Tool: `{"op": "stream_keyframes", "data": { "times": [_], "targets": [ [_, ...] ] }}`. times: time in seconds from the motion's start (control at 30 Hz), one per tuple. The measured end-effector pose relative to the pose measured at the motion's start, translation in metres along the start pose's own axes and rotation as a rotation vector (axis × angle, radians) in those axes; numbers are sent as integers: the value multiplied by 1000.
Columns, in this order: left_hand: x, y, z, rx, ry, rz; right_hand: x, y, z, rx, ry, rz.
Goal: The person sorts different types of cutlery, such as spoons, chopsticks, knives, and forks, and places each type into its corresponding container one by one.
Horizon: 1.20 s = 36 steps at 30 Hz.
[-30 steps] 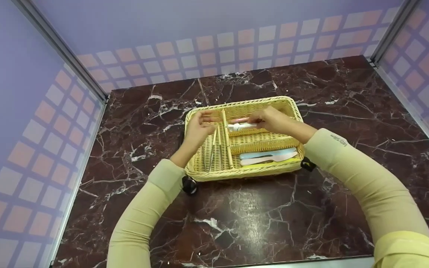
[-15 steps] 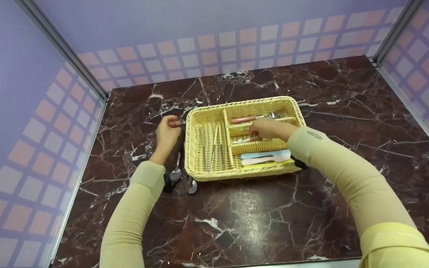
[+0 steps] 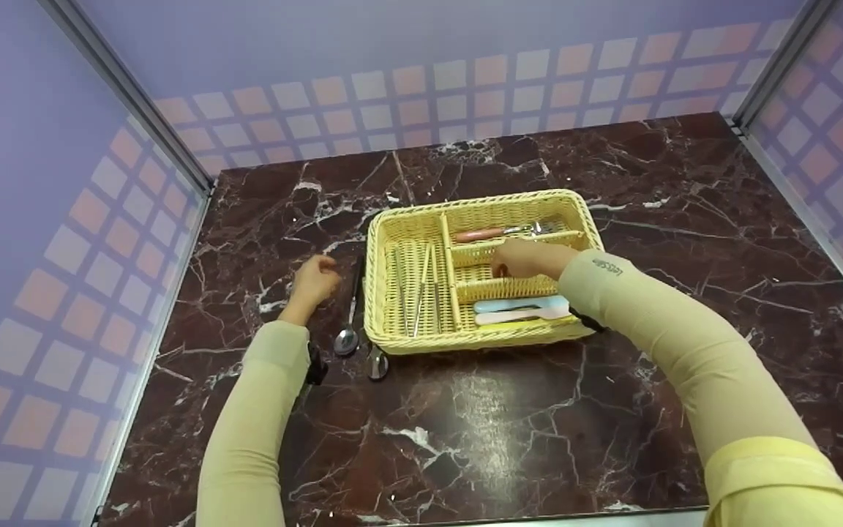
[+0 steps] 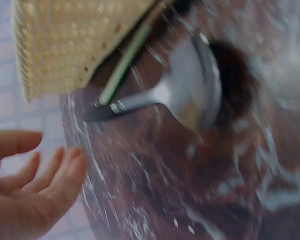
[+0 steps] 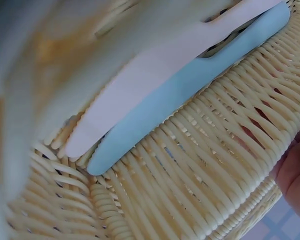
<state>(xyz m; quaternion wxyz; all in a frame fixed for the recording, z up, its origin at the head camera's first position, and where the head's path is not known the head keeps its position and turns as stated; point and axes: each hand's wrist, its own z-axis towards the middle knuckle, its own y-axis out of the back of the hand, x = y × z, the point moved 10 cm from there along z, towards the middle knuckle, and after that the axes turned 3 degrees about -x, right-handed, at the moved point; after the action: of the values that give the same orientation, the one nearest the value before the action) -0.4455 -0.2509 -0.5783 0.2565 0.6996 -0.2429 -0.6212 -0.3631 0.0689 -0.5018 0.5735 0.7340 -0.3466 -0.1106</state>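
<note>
My left hand [image 3: 313, 284] hovers left of the woven basket [image 3: 480, 345], fingers loosely bent around nothing. Between them lies a spoon [image 3: 346, 341], with a second spoon [image 3: 377, 364] by the basket's corner. In the left wrist view, a dark-handled spoon [image 4: 195, 85] lies beside a green handle [image 4: 125, 65]. My right hand [image 3: 527, 260] reaches into the basket's middle right compartment; its fingertips, and anything they hold, are hidden. A pink knife [image 5: 135, 80] and a light-blue knife [image 5: 165, 95], both with serrated edges, lie in the front compartment.
Slim chopstick-like sticks [image 3: 421, 293] lie in the basket's left compartment. The back right compartment holds pink-handled cutlery [image 3: 480, 234] with metal fork tines. A dark marbled tabletop [image 3: 495, 439] surrounds the basket, with purple tiled-pattern walls [image 3: 407, 58] behind and at both sides.
My left hand has moved out of the basket to its left and nearer. My right hand has carried a white-handled piece from the back compartment into the middle one, where it is now hidden.
</note>
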Motion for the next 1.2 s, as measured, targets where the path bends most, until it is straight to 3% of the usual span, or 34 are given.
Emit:
{"op": "stream_keyframes", "data": {
  "times": [0.07,0.1,0.2,0.27,0.3,0.4,0.5,0.53,0.57,0.63,0.77,0.8,0.87,0.9,0.93,0.97,1.03,1.1,1.2],
  "targets": [
    [3,-13,-2,115,6,152,-2,-3,-2,38,-15,-11],
    [-2,-17,-10,174,27,229,-3,-5,-3,59,-22,-19],
    [-20,-21,-28,233,46,318,-5,-10,-6,119,-45,-40],
    [-30,-22,-40,264,99,361,-5,-11,-8,136,-47,-51],
    [-25,-24,-33,237,69,378,-6,-12,-8,147,-50,-53],
    [12,-40,6,168,-8,403,-7,-15,-11,181,-70,-45],
    [55,-59,51,122,-18,394,-7,-15,-14,218,-76,-40],
    [59,-62,56,119,-7,385,-6,-14,-15,224,-78,-29],
    [42,-56,41,132,9,368,-5,-11,-16,227,-85,-13],
    [30,-55,34,155,53,339,-1,-2,-18,204,-92,25],
    [-10,-42,11,128,40,293,8,24,-22,109,-101,104],
    [-2,-47,24,92,16,304,11,31,-24,80,-92,109],
    [-3,-47,32,27,-53,322,16,42,-29,33,-83,131],
    [2,-49,39,11,-73,328,19,48,-31,5,-74,144],
    [10,-53,47,3,-54,363,21,54,-34,-25,-64,155],
    [16,-55,56,-48,-100,365,23,59,-37,-55,-56,172],
    [29,-62,66,-18,-77,365,26,69,-43,-105,-37,207],
    [46,-67,80,-29,-54,368,31,76,-48,-156,3,200],
    [58,-67,89,-66,-41,384,35,83,-56,-203,37,210]
  ]
}}
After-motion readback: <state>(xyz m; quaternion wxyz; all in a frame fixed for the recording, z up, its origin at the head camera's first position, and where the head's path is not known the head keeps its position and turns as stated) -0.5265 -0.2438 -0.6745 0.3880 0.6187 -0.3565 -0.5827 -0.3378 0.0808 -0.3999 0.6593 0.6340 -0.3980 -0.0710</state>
